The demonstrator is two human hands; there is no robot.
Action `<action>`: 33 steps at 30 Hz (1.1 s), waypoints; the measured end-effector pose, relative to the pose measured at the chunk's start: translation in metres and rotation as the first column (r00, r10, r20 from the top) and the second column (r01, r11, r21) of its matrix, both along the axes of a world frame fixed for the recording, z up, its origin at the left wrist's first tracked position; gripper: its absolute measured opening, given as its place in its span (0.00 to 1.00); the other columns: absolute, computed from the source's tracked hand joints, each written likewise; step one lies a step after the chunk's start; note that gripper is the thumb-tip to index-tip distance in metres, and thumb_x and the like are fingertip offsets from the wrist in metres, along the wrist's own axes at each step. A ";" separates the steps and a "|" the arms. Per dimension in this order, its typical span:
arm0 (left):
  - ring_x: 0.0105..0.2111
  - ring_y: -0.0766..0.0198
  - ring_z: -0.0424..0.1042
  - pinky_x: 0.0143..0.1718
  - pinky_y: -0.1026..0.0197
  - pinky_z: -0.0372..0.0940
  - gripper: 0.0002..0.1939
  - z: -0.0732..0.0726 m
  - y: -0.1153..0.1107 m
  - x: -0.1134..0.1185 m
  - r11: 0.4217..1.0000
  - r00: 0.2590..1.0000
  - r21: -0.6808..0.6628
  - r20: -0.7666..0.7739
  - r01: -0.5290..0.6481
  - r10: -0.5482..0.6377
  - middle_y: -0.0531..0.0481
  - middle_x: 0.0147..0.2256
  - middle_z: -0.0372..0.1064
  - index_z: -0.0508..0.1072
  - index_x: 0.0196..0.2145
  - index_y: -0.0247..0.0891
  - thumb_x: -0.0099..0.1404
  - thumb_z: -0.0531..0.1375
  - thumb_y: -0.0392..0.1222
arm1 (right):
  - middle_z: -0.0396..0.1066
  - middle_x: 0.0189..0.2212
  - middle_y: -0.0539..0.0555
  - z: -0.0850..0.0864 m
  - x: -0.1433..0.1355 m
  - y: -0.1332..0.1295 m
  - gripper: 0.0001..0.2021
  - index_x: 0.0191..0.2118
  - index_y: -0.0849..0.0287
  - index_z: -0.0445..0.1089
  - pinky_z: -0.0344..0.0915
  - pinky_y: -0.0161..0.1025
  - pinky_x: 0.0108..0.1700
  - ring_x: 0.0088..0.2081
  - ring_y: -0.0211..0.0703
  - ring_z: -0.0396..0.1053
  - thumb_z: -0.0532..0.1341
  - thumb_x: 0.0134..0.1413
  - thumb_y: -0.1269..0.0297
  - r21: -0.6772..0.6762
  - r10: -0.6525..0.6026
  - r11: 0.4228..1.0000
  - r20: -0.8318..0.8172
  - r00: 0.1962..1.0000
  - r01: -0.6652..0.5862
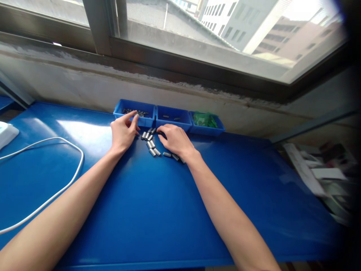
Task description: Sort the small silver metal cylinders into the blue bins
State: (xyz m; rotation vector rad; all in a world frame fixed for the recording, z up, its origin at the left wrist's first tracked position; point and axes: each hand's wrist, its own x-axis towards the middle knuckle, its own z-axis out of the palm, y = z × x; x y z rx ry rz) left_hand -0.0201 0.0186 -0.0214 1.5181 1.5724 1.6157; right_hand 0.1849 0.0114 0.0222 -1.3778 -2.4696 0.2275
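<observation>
- Left hand [122,131]: at left bin [146,122]; thumb and forefinger tips close together, cannot tell whether on a part.
- Right hand [177,140]: fingers curled low over the desk [158,203], beside the pieces [152,144]; grip hidden.
- Progress looks partway: roughly a dozen pieces lie out on the desk, two in middle bin [173,111]; many small parts [143,113] remain in left bin.

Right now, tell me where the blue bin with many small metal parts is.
In the head view, that blue bin sits leftmost of three along the wall, beside the middle bin, with the left hand partly covering its front.
</observation>
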 end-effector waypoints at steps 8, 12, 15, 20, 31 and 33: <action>0.19 0.66 0.72 0.26 0.65 0.67 0.18 0.006 -0.007 0.005 0.986 0.982 0.092 -0.135 0.141 -0.128 0.52 0.23 0.76 0.82 0.49 0.38 0.70 0.60 0.50 | 0.79 0.40 0.57 -0.005 -0.002 0.003 0.10 0.43 0.58 0.78 0.65 0.38 0.42 0.39 0.46 0.76 0.58 0.63 0.73 0.001 0.012 1.000 -0.052 0.999 -0.012; 0.20 0.67 0.72 0.27 0.65 0.65 0.16 0.008 -0.010 0.008 0.968 0.950 0.101 -0.240 0.230 -0.200 0.52 0.23 0.75 0.82 0.46 0.36 0.70 0.60 0.48 | 0.79 0.35 0.56 -0.009 -0.002 0.004 0.09 0.38 0.58 0.78 0.64 0.37 0.40 0.35 0.43 0.74 0.60 0.60 0.73 0.011 0.033 0.999 -0.101 0.994 -0.032; 0.21 0.67 0.71 0.28 0.65 0.65 0.16 0.008 -0.011 0.008 0.966 0.948 0.115 -0.251 0.233 -0.199 0.52 0.23 0.75 0.82 0.46 0.35 0.70 0.60 0.48 | 0.78 0.32 0.53 -0.012 0.000 0.007 0.07 0.37 0.58 0.77 0.66 0.36 0.39 0.33 0.42 0.74 0.62 0.55 0.74 -0.036 0.028 0.999 -0.225 0.974 -0.037; 0.20 0.67 0.71 0.27 0.65 0.66 0.16 0.010 -0.013 0.009 0.961 0.953 0.124 -0.211 0.248 -0.218 0.51 0.24 0.75 0.82 0.45 0.34 0.69 0.61 0.47 | 0.78 0.28 0.51 -0.010 0.003 0.010 0.04 0.31 0.58 0.74 0.71 0.37 0.39 0.32 0.42 0.76 0.69 0.50 0.66 -0.246 -0.072 0.963 -0.626 0.777 -0.109; 0.32 0.66 0.76 0.34 0.66 0.70 0.15 0.011 -0.015 0.011 0.848 0.858 0.241 -0.347 0.472 -0.379 0.46 0.39 0.80 0.81 0.50 0.36 0.66 0.64 0.37 | 0.77 0.28 0.49 -0.012 0.011 0.015 0.22 0.32 0.57 0.70 0.75 0.40 0.40 0.33 0.42 0.78 0.78 0.40 0.49 -0.398 -0.215 0.856 -0.854 0.474 -0.329; 0.31 0.67 0.75 0.33 0.66 0.69 0.14 0.012 -0.016 0.011 0.837 0.849 0.257 -0.373 0.483 -0.375 0.46 0.38 0.79 0.81 0.50 0.36 0.66 0.64 0.37 | 0.76 0.28 0.48 -0.012 0.012 0.016 0.23 0.32 0.56 0.68 0.75 0.40 0.41 0.34 0.42 0.78 0.78 0.39 0.50 -0.399 -0.216 0.857 -0.852 0.478 -0.325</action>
